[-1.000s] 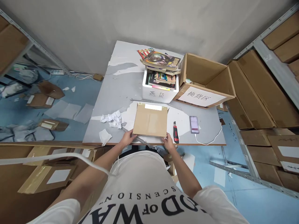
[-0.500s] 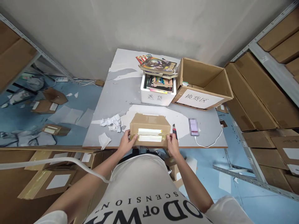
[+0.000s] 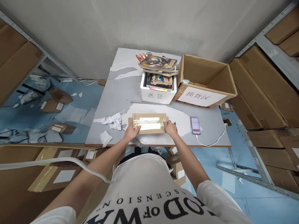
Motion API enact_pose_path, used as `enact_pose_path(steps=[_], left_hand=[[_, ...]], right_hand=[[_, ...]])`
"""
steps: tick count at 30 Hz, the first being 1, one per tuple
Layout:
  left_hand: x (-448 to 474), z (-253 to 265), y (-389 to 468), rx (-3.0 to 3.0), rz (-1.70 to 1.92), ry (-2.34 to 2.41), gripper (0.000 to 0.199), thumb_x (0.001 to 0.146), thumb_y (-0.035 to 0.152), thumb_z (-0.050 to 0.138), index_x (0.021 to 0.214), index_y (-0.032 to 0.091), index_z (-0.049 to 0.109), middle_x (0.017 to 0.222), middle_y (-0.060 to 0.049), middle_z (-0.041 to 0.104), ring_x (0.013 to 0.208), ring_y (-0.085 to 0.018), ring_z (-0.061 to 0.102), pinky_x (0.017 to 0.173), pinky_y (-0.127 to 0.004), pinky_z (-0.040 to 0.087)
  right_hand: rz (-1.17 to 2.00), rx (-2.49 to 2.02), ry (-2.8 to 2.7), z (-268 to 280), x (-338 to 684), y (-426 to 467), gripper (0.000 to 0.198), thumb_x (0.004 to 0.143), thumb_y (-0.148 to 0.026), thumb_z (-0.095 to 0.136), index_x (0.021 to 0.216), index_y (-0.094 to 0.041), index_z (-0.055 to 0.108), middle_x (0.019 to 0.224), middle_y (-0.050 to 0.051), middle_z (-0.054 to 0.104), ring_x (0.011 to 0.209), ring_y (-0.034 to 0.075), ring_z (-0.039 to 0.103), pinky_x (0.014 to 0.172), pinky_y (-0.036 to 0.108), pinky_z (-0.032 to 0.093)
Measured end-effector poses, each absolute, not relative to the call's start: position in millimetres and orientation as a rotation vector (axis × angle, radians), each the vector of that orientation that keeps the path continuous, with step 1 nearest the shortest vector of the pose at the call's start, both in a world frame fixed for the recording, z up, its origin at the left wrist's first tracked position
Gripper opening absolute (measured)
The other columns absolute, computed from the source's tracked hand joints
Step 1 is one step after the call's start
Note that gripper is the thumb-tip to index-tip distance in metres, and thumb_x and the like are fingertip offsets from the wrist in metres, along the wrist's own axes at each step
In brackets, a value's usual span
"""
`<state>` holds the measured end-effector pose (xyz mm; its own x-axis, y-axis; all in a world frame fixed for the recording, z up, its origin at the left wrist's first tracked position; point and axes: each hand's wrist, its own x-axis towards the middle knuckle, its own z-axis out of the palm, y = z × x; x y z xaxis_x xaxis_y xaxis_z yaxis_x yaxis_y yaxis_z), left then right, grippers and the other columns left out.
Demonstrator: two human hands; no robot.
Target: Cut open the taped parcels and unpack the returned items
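Between my two hands is a small cardboard box point(image 3: 149, 130) at the table's front edge. Clear tape and white labels run across the side that faces me. My left hand point(image 3: 132, 132) grips its left end, thumb on the near face. The right end is held by my right hand point(image 3: 170, 128), whose fingers curl round the corner. Behind that hand a utility knife is almost wholly hidden. Further right lies a phone point(image 3: 195, 126) with a white cable. Crumpled white paper point(image 3: 114, 120) lies to the left of the box.
A white bin point(image 3: 157, 98) heaped with books stands at the table's back, beside a large open carton point(image 3: 205, 99) with a handwritten sign. Shelves of cartons point(image 3: 259, 90) line the right side. At lower left, a big carton point(image 3: 16, 183) holds several smaller boxes.
The small box has turned in my hands, so its taped, labelled side faces up more. Both hands have moved slightly away from me. The knife beside it is now mostly covered.
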<state>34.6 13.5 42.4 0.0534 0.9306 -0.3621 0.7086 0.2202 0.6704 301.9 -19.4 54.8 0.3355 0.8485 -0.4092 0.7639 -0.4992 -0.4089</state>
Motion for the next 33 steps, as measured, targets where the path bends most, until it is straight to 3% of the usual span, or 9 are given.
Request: enact_pose_path(steps=[3,7,9,12,16,21,24,28,33], left_hand=[[38.1,41.2,26.5,1.469,0.351,1.719,0.063,0.077,0.06,0.057,0.119,0.013,0.055,0.113,-0.018,0.066,0.104,-0.035,0.061,0.083,-0.04,0.047],[44.2,41.2,32.4,1.576,0.522,1.815,0.07,0.078,0.053,0.06,0.132,0.012,0.046,0.126,-0.02,0.057,0.113,-0.037,0.054,0.091,-0.046,0.042],[47.7,38.3,27.9,1.782,0.671,1.862,0.06,0.079,0.046,0.062,0.129,0.014,0.051,0.13,-0.02,0.052,0.12,-0.037,0.047,0.097,-0.049,0.037],[51.9,31.7,17.7,2.042,0.687,1.688,0.025,0.088,0.034,0.052,0.103,0.021,0.066,0.114,-0.015,0.062,0.115,-0.033,0.05,0.1,-0.051,0.034],[47.4,24.6,5.1,2.198,0.631,1.434,0.03,0.089,0.037,0.049,0.108,0.022,0.066,0.116,-0.013,0.064,0.119,-0.031,0.05,0.105,-0.05,0.031],[34.7,14.3,-8.7,2.264,0.605,1.318,0.035,0.09,0.038,0.048,0.119,0.023,0.062,0.132,-0.012,0.057,0.132,-0.03,0.042,0.114,-0.052,0.018],[33.5,8.1,-11.8,2.241,0.618,1.352,0.034,0.092,0.036,0.044,0.118,0.023,0.062,0.132,-0.012,0.058,0.133,-0.028,0.042,0.114,-0.053,0.018],[34.0,4.4,-9.9,2.236,0.619,1.345,0.036,0.091,0.038,0.045,0.119,0.023,0.062,0.132,-0.012,0.058,0.133,-0.027,0.042,0.114,-0.053,0.019],[32.7,1.1,-8.7,2.22,0.662,1.324,0.035,0.09,0.037,0.047,0.118,0.023,0.062,0.132,-0.012,0.058,0.131,-0.027,0.045,0.113,-0.054,0.022]], right_hand=[[0.876,-2.438,-1.449,49.2,305.2,-2.7,0.046,0.093,-0.052,0.034,0.092,-0.015,0.061,0.096,0.018,0.069,0.095,0.031,0.063,0.082,0.04,0.044],[1.107,-2.25,-1.276,38.4,322.2,-2.0,0.047,0.088,-0.058,0.042,0.081,-0.017,0.063,0.082,0.013,0.07,0.077,0.026,0.066,0.072,0.036,0.048],[1.077,-2.244,-1.165,28.4,336.1,-17.4,0.047,0.088,-0.058,0.039,0.088,-0.017,0.062,0.085,0.012,0.069,0.076,0.023,0.066,0.071,0.035,0.05],[0.843,-2.546,-1.148,8.3,354.2,-52.4,0.046,0.083,-0.054,0.051,0.107,-0.015,0.056,0.108,0.018,0.064,0.099,0.027,0.063,0.085,0.04,0.048],[0.915,-2.768,-1.255,-13.9,364.1,-87.3,0.063,0.073,-0.039,0.067,0.125,-0.011,0.045,0.123,0.025,0.053,0.115,0.034,0.055,0.093,0.046,0.043],[0.841,-2.505,-1.412,10.2,372.5,-74.8,0.058,0.089,-0.022,0.036,0.144,-0.009,0.024,0.13,0.021,0.051,0.117,0.027,0.054,0.096,0.041,0.042],[0.729,-2.038,-1.767,50.8,358.6,-41.8,0.061,0.092,-0.022,0.028,0.15,-0.018,0.014,0.138,0.013,0.047,0.116,0.023,0.053,0.096,0.037,0.043],[0.888,-1.492,-2.432,92.8,303.0,10.7,0.059,0.09,-0.021,0.038,0.146,-0.037,0.029,0.129,0.001,0.056,0.108,0.021,0.057,0.091,0.033,0.045],[0.789,-1.385,-2.772,103.1,251.2,45.9,0.061,0.088,-0.009,0.039,0.139,-0.042,0.041,0.122,0.002,0.06,0.094,0.018,0.063,0.085,0.031,0.046]])
